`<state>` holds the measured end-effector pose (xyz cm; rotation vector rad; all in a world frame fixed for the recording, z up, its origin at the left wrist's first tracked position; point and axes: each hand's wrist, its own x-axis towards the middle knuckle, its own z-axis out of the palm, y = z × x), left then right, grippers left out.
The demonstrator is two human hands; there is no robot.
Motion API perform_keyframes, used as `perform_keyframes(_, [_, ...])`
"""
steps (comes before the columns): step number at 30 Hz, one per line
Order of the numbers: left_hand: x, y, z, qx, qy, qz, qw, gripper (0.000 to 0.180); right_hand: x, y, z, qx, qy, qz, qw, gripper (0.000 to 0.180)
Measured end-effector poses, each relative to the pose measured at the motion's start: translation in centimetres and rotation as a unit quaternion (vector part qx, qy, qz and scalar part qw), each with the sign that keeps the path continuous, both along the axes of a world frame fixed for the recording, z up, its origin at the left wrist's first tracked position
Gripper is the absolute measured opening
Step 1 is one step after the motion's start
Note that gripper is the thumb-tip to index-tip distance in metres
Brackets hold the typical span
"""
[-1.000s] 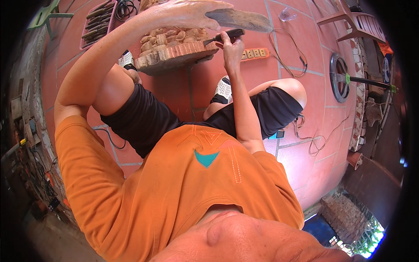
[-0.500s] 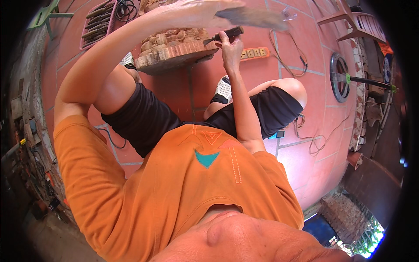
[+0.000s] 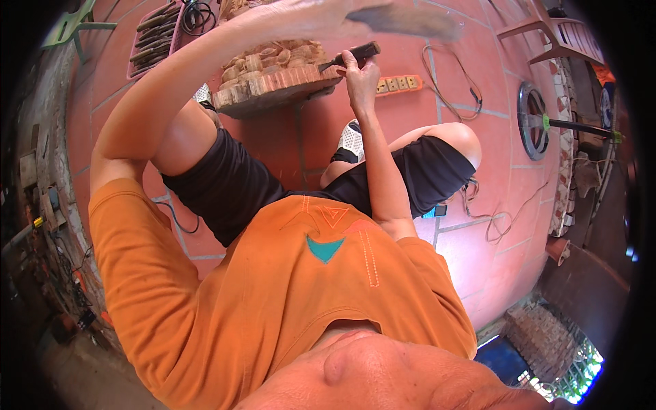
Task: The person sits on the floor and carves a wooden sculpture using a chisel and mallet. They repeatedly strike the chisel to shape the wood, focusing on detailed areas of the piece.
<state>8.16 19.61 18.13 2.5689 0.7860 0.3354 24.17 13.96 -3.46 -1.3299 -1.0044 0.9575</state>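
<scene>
Raised at the top, my left hand (image 3: 331, 19) is closed on a blurred grey-brown wooden mallet (image 3: 413, 22), whose broad end points right. Below it, my right hand (image 3: 361, 80) grips a chisel (image 3: 363, 52) by its dark handle. The chisel slants down to the left, and its metal tip meets the right edge of a thick wood carving (image 3: 273, 82). Rounded shapes cover the carving's upper face, while its near side is rough. My left forearm hides part of the carving. The mallet is apart from the chisel handle.
A pink tray (image 3: 156, 37) of several carving tools lies at upper left beside a coiled black cable (image 3: 198, 17). An orange power strip (image 3: 399, 85) sits right of my right hand, its cord (image 3: 444, 92) trailing on the tiles. Farther right are a wheel-like round base (image 3: 533, 121) and a chair (image 3: 557, 41).
The mallet in my left hand has shifted slightly up and to the right. My right hand and the chisel stay almost where they were.
</scene>
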Motion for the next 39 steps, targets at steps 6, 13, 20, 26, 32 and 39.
perform_keyframes(6, [-0.8, 0.2, -0.3, 0.035, 0.142, -0.020, 0.989, 0.067, -0.3, 0.1, 0.5, -0.016, 0.084, 0.001, 0.996, 0.021])
perform_keyframes(13, [-0.8, 0.3, 1.2, 0.014, 0.010, 0.012, 1.000, 0.067, 0.0, 0.2, -0.1, -0.015, 0.129, 0.000, 0.992, 0.018])
perform_keyframes(20, [-0.4, 0.5, 1.5, 0.015, -0.071, -0.022, 0.997, 0.066, -0.6, -0.1, -0.1, 0.031, 0.010, -0.008, 0.999, 0.018])
perform_keyframes(26, [-1.1, 0.4, 1.1, 0.019, -0.032, -0.002, 0.999, 0.067, -0.8, -0.1, 0.2, 0.024, 0.028, -0.021, 0.999, 0.018])
perform_keyframes(32, [-2.0, 0.0, 1.5, -0.005, -0.009, 0.020, 1.000, 0.067, -2.6, -1.6, 2.8, 0.064, -0.106, -0.035, 0.992, 0.022])
perform_keyframes(39, [-2.1, 0.6, 1.2, 0.009, -0.013, 0.018, 1.000, 0.069, -0.4, 0.5, 1.6, 0.029, 0.172, -0.082, 0.981, 0.015])
